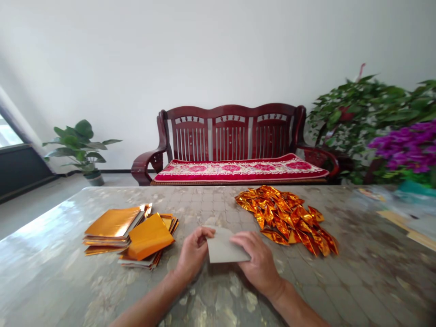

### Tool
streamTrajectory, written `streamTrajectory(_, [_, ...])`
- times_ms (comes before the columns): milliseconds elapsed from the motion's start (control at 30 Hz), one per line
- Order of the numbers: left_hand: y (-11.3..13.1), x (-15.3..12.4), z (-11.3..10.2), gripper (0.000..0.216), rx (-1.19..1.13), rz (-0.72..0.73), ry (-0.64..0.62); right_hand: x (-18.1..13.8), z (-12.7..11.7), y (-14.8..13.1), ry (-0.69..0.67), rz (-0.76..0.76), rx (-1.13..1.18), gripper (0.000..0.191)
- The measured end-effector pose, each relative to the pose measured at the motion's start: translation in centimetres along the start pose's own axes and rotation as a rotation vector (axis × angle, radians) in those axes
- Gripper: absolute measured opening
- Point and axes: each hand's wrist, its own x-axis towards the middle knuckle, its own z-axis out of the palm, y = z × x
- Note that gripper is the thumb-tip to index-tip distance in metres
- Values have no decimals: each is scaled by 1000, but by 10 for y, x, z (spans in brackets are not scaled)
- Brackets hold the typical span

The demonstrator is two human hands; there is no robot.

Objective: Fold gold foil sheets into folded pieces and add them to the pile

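Note:
Between my two hands is a sheet of foil paper (pixel 223 249), its pale grey side towards me, held just above the table. My left hand (pixel 195 252) pinches its left edge between thumb and fingers. On the right edge, my right hand (pixel 257 256) grips the sheet with its fingers laid over the top. To the left lie stacks of gold foil paper, one squared stack (pixel 112 223) and a looser one (pixel 151 236) with a sheet askew on top. At the right spreads a pile of folded gold foil pieces (pixel 286 218).
The table (pixel 136 299) has a patterned, shiny cover. Clear plastic bags and brown card (pixel 405 225) lie at its right end. Behind it stands a dark red wooden bench (pixel 230 131), with potted plants (pixel 80 145) and purple flowers (pixel 408 147) at the sides.

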Motion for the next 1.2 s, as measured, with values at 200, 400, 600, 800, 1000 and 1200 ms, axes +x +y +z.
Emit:
streamTrajectory(200, [-1, -9, -14, 36, 483, 141, -207, -4, 0, 11, -160, -94, -226, 34])
streamTrajectory(400, [13, -27, -16, 29, 782, 305, -340, -7, 10, 14, -332, -30, -320, 31])
streamTrajectory(600, [8, -27, -10, 22, 859, 262, -404, -5, 2, 12, -375, 128, -247, 32])
streamTrajectory(800, [13, -25, -12, 21, 885, 195, -382, 1, -9, 17, -435, 175, -108, 8])
streamTrajectory(1000, [15, -25, -16, 28, 849, 143, -378, 5, -11, 15, -445, 145, -114, 15])
streamTrajectory(1200, [17, -26, -17, 30, 955, 169, -356, 3, -10, 14, -427, 97, -166, 16])
